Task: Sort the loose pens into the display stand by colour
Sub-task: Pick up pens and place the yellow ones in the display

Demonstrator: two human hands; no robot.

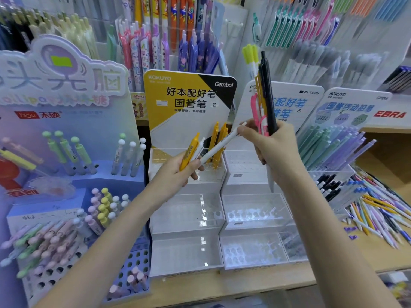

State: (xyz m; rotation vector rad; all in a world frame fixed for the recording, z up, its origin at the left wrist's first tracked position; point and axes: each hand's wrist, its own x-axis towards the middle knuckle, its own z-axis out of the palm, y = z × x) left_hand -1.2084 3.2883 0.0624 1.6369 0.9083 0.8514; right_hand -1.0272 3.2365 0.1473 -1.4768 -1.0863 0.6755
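Head | wooden shelf (pixel 278 283) | display stand (pixel 189 218) | wall of hanging pens (pixel 191 30)

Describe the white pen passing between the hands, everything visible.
The white pen is a slim, plain plastic-looking barrel, lying tilted, its upper end toward the right. The right hand pinches that upper end with its fingertips; the left hand holds the lower end alongside a yellow pen. It hangs in the air before the yellow-backed display stand.
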